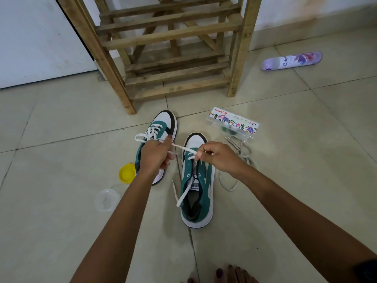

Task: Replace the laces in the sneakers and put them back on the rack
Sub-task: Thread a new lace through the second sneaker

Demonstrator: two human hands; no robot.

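Left sneaker (163, 127) half hidden — hands (155, 154) pinching lace (183, 149)

Rough wooden rack (171, 37); glossy floor tiles (61, 160)

Two sneakers, left (161, 131) and right (199, 186), are teal and white with black trim; the lace (183, 149) is white, the discarded laces (240, 158) greyish, the lid (126, 173) yellow, the spray can (291, 60) lilac with flowers, the rack (173, 48) raw brown wood, the floor tiles (61, 160) pale beige

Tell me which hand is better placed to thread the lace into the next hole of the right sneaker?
Probably the right hand: it pinches the lace directly over the right sneaker.
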